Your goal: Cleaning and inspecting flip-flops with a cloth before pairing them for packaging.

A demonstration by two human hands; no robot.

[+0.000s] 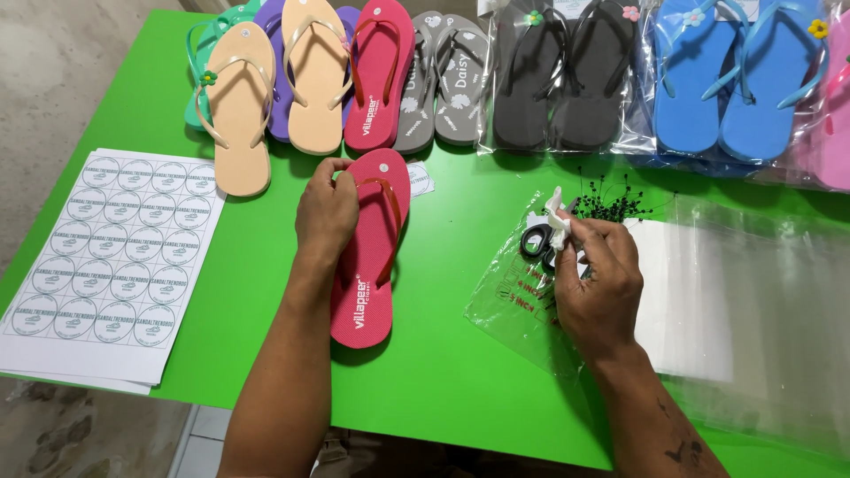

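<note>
Red flip-flop pinned on green table by left hand, fingers clasped over toe end. Small white flower piece pinched by right hand above clear bag. White round-sticker sheet laid at far left.

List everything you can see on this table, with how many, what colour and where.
Table: one, green, under everything.
Red flip-flop: one, centre, under the left hand.
Loose flip-flops: back left; two beige, one red, two grey, green and purple partly hidden.
Bagged flip-flops: back right; black pair, blue pair, pink at the edge.
Sticker sheets: white, round labels, left edge.
Clear bags: stack, right.
Scissors: one, black handles, by the right hand.
Black ties: small pile, behind the right hand.
White flower charm: one, in the right hand.
Left hand: on the red flip-flop.
Right hand: pinching the charm.
</note>
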